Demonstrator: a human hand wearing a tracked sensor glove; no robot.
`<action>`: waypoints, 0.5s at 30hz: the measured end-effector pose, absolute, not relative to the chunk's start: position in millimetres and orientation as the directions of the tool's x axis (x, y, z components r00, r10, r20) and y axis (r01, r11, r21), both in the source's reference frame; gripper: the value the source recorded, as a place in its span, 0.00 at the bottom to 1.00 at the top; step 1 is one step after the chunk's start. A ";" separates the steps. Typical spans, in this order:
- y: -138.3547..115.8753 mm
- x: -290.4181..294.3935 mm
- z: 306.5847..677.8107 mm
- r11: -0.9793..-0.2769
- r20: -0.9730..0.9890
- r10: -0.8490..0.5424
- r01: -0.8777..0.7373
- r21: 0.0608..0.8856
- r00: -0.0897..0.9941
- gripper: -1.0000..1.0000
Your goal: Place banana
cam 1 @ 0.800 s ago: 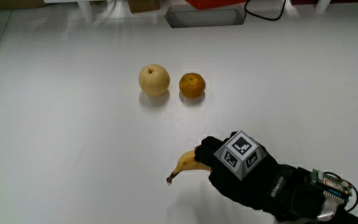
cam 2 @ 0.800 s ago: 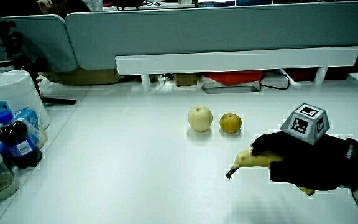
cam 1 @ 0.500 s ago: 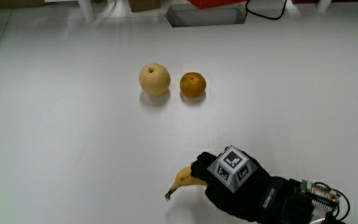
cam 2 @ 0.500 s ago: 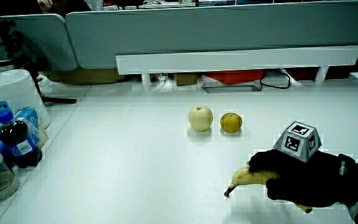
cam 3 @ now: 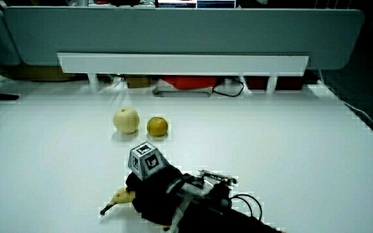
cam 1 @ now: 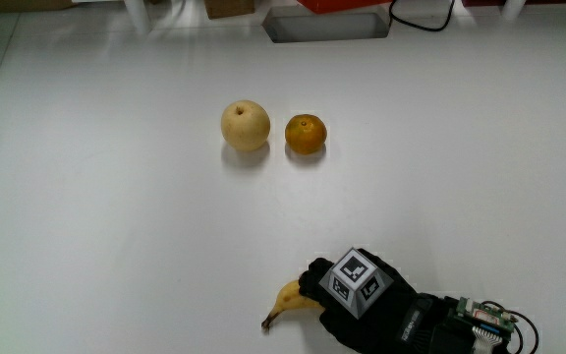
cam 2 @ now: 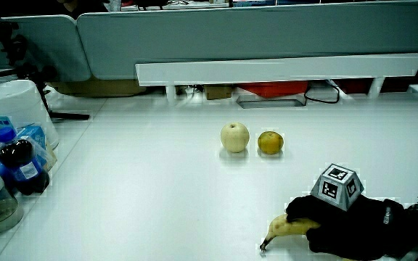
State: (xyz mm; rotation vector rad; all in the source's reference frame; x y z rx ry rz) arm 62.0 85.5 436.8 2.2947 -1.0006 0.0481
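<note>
A yellow banana [cam 1: 289, 301] [cam 2: 285, 230] [cam 3: 118, 197] is in the gloved hand [cam 1: 352, 300] [cam 2: 336, 225] [cam 3: 151, 188], low over the white table [cam 1: 116, 226] near the person's edge. Its dark stem tip points away from the hand, and most of its length is hidden under the glove. The fingers are curled around the banana. A patterned cube [cam 1: 354, 280] sits on the back of the hand. The hand is nearer to the person than the pear and the orange.
A pale pear [cam 1: 245, 125] [cam 2: 234, 136] [cam 3: 126, 120] and an orange [cam 1: 306, 134] [cam 2: 270, 142] [cam 3: 157, 125] sit side by side mid-table. In a side view, bottles [cam 2: 17, 167] and a white container [cam 2: 17, 109] stand at the table's edge. A low partition [cam 3: 180, 29] and a red box [cam 2: 274, 90] lie farther off.
The hand has carried the banana toward the person and lower, closer to the table surface. The pear and orange have not moved.
</note>
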 end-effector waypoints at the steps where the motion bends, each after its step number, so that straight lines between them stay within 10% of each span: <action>1: 86.0 61.6 439.7 -0.514 0.267 -0.649 -0.669 0.538 0.713 0.50; 15: 90.0 62.5 453.8 -0.508 0.274 -0.635 -0.657 0.557 0.723 0.50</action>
